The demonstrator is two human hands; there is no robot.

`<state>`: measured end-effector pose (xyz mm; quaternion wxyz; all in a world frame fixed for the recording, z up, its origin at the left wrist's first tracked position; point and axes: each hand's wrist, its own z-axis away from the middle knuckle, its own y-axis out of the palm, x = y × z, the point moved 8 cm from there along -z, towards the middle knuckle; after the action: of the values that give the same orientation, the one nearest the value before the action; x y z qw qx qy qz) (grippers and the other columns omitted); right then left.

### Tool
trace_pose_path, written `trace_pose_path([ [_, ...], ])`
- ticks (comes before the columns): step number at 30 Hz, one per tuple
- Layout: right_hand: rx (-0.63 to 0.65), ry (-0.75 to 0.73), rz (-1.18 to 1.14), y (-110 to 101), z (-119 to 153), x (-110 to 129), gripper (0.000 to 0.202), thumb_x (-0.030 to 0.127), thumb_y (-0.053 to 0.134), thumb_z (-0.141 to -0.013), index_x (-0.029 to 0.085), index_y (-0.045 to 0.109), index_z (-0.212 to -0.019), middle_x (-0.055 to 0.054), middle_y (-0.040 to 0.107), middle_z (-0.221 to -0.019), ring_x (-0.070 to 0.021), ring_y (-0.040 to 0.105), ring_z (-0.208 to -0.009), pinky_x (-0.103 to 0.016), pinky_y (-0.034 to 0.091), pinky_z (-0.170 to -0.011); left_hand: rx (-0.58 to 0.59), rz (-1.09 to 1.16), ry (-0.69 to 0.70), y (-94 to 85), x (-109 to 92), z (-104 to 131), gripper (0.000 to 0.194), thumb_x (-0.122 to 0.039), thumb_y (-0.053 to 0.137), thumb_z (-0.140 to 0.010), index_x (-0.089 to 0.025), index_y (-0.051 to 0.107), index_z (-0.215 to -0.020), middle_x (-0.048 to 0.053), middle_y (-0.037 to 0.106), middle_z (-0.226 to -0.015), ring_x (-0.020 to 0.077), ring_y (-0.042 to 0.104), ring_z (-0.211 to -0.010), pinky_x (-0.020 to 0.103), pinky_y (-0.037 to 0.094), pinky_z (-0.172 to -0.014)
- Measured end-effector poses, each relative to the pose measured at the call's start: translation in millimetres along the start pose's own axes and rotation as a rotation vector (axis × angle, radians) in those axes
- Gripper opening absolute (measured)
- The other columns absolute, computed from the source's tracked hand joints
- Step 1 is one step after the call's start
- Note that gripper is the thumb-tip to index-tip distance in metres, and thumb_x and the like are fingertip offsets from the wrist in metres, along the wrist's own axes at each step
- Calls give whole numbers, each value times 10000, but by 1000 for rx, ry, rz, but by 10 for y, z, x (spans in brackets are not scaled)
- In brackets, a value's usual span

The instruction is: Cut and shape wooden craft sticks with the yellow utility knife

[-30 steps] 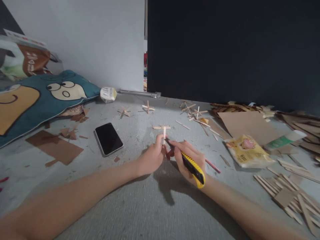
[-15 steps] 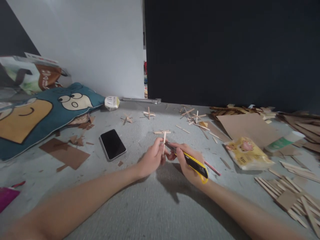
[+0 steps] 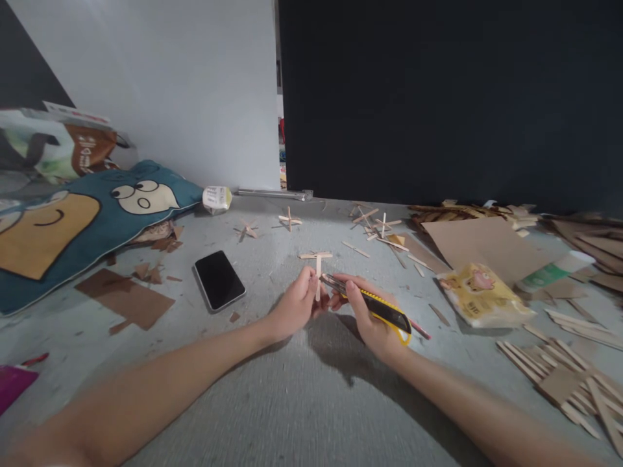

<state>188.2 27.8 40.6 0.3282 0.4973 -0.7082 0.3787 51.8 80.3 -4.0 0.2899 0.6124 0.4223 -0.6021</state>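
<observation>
My left hand (image 3: pixel 296 303) pinches a pale wooden craft stick (image 3: pixel 318 264) upright between thumb and fingers. My right hand (image 3: pixel 372 318) is wrapped round a yellow and black utility knife (image 3: pixel 382 307), its blade end pointing left at the stick. Whether the blade touches the wood is too small to tell. Just beyond the hands, a few sticks (image 3: pixel 307 255) lie flat on the grey table (image 3: pixel 272 402). Behind my right hand, part of a red pencil-like rod (image 3: pixel 420 330) shows on the table.
A phone (image 3: pixel 219 280) and brown cardboard pieces (image 3: pixel 127 298) lie to the left, near a blue cushion (image 3: pixel 121 214). Crossed-stick pieces (image 3: pixel 290 219) stand further back. On the right are a yellow packet (image 3: pixel 481 295), a glue tube (image 3: pixel 555 271) and a stick pile (image 3: pixel 549 373).
The knife and my right hand have shifted slightly right, and the knife lies at a flatter angle. My left hand still holds the stick, nearly in the same place.
</observation>
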Motion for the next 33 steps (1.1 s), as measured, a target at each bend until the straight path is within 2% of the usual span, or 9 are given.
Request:
trace_pose_path([
  [5,-18,91,-88,19,15,-79,352,505,559,-1037,227,770,-1080,-32,795,-719,-197,774,-632,-328,646,-670,17,63,-6,9,10,-6,483,-722,335,-1028,-253,356,-920,-70,508,-685,98,435,-505,239,347,-494],
  [10,-17,204,-239,76,44,-300,388,533,578,-1028,210,767,-1133,-52,805,-773,-203,788,-692,-354,653,-753,39,103,-4,11,11,-21,471,-710,356,-1033,-253,364,-918,-73,502,-669,102,416,-519,235,331,-499],
  [15,-25,276,-360,105,66,-479,425,550,598,-1011,189,753,-1174,-67,803,-808,-209,775,-708,-373,655,-759,49,132,12,11,14,-35,447,-675,361,-1048,-252,360,-904,-86,449,-623,105,377,-529,235,314,-521],
  [21,-49,369,-477,139,84,-550,357,539,639,-975,244,777,-1121,-49,806,-876,-212,757,-764,-368,625,-769,76,164,-8,35,44,-52,494,-720,359,-1023,-252,333,-870,-90,402,-638,91,292,-514,239,266,-519],
  [26,-88,425,-567,170,75,-583,283,536,697,-919,303,808,-1037,-35,802,-843,-222,740,-717,-377,597,-731,104,227,-25,44,110,-82,497,-729,390,-1012,-254,335,-875,-105,353,-610,86,224,-492,239,228,-500],
  [33,-105,455,-620,182,72,-593,252,523,727,-892,315,821,-1000,-43,808,-822,-239,744,-702,-405,602,-753,113,280,-30,40,136,-107,491,-715,415,-1015,-254,329,-870,-111,308,-603,82,191,-490,236,193,-479],
])
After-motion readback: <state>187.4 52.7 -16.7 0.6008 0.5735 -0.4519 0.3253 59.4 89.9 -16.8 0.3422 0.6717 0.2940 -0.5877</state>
